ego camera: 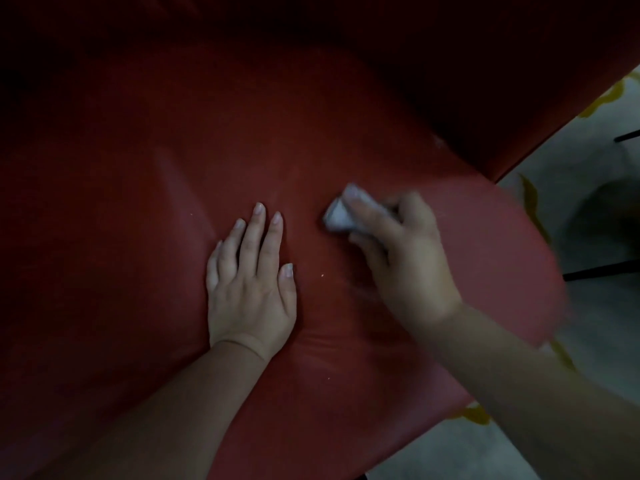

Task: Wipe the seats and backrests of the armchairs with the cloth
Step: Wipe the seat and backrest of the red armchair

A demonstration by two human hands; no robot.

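Our right hand [401, 258] is curled around the cloth [341, 216], a small white wad that pokes out past the fingers [367, 216]. The hand and cloth are blurred, so we cannot make out how the cloth is folded. The wad lies against the red seat [138, 209], a little right of its middle.

Just to the left, apart from the cloth, our left hand [251, 289] lies flat on the seat, palm down, fingers straight and close together, the thumb [287, 278] set a little to the side. It grasps nothing. The leather dips in soft creases around its wrist.

A few pale specks [322, 275] dot the seat between and below our two hands.

Beyond the hands the seat runs up into the dark backrest [346, 26], which fills the top of the view and is too dim for detail. A red arm [540, 98] of the chair rises along the upper right.

Past the seat's right edge we see a pale floor [602, 323] with yellow marks [478, 415], and thin dark bars [602, 270] crossing it.
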